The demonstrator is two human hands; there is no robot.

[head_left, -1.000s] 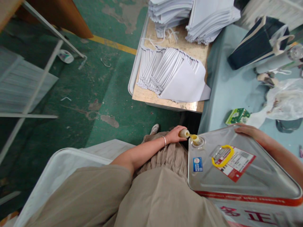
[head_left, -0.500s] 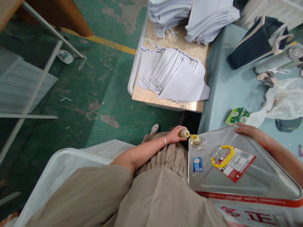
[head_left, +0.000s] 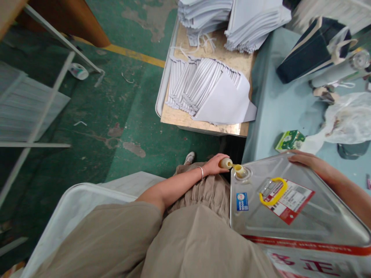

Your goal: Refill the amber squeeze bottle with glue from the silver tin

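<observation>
Left hand at the spout of a tilted metal can, right hand on its far edge.

The left hand [head_left: 214,165] has its fingers clamped on a small cream bottle [head_left: 225,163], whose mouth meets the yellow spout [head_left: 239,170] at the near corner of the metal can [head_left: 290,216]. The right hand [head_left: 301,158] lies flat on the can's far rim, fingers together. A yellow handle [head_left: 273,191] sits on top. Behind it, a green carton [head_left: 290,140] rests on the blue table [head_left: 278,104].
</observation>
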